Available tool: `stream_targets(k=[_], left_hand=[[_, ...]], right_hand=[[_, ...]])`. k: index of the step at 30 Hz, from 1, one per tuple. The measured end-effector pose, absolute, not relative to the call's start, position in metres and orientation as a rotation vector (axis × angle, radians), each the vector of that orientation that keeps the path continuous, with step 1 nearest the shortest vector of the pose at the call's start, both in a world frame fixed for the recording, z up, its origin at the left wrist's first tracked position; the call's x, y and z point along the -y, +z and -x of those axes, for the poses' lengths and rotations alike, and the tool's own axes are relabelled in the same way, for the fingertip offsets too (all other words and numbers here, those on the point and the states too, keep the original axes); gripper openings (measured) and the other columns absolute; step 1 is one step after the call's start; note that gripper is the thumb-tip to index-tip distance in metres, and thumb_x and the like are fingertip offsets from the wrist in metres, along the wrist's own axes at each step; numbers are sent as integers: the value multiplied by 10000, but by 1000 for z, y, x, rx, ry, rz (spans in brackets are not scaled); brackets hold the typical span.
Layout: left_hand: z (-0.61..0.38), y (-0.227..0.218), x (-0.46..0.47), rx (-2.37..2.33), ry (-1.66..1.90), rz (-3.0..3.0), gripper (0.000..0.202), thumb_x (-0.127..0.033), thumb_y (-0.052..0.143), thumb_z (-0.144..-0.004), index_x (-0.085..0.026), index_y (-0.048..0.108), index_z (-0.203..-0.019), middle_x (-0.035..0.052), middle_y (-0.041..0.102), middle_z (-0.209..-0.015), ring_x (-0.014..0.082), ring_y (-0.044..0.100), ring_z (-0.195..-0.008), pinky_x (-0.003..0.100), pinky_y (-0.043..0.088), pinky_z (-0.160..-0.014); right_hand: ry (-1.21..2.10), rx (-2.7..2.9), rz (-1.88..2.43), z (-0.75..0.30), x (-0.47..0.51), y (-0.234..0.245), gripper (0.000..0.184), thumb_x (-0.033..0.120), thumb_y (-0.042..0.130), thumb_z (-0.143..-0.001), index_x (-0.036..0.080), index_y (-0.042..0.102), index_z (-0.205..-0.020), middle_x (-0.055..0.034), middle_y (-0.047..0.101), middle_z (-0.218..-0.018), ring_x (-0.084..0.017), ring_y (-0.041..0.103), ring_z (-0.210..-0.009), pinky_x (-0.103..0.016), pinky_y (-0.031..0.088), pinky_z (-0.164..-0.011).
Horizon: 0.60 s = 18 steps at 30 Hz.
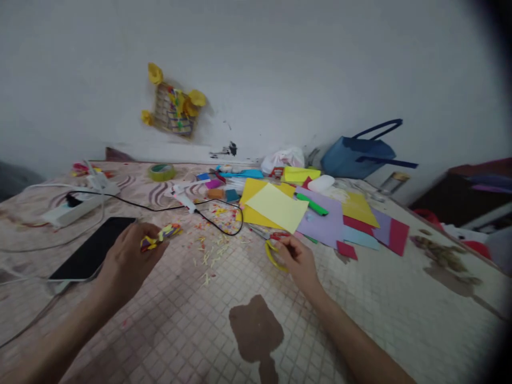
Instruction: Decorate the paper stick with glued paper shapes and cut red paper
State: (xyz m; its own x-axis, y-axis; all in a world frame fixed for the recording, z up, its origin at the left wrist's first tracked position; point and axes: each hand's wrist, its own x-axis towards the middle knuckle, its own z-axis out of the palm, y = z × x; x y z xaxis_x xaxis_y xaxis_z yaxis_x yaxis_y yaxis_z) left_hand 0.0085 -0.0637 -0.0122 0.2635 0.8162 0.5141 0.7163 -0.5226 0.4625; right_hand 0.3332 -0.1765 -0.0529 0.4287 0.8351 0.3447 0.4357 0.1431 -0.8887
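Note:
My left hand (130,261) is raised above the left side of the table. Its fingers are closed on a small bundle of coloured paper pieces (160,237), mostly yellow with purple and white. My right hand (298,261) is at mid-table, thumb and fingers pinched on scissors (275,255). A yellow handle loop and a red part show, and the blades point left toward the paper scraps. Pale yellow paper shreds (212,250) lie scattered between my hands. Just beyond my right hand, a pale yellow sheet (278,207) rests on a darker yellow one.
A dark-screened tablet (96,248) lies by my left hand, near a white power strip (86,202). A white glue gun (184,200) trails a black cord. Green tape (161,172), a green cutter (312,204), coloured sheets (320,221) and a blue bag (356,157) are farther back.

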Motion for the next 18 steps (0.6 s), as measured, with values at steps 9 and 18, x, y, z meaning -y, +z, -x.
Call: stream_targets(k=[9, 18], left_hand=[[-66, -22, 95, -1244, 942, -2419, 244, -398, 396, -859, -210, 397, -703, -30, 466, -615, 129, 468, -550, 251, 388, -530], [-54, -32, 106, -1129, 988, -2457, 264, -366, 459, -842, -210, 422, -632, -35, 474, -584, 115, 468, -528, 230, 401, -534]], right_hand=[[129, 1357, 1623, -363, 174, -50, 163, 281, 507, -828, 180, 601, -741, -10, 596, -665, -135, 514, -592, -247, 394, -554], [-58, 1295, 1862, -441, 166, -45, 203, 327, 481, -814, 175, 607, -771, -20, 624, -707, -145, 545, -632, -251, 411, -581]])
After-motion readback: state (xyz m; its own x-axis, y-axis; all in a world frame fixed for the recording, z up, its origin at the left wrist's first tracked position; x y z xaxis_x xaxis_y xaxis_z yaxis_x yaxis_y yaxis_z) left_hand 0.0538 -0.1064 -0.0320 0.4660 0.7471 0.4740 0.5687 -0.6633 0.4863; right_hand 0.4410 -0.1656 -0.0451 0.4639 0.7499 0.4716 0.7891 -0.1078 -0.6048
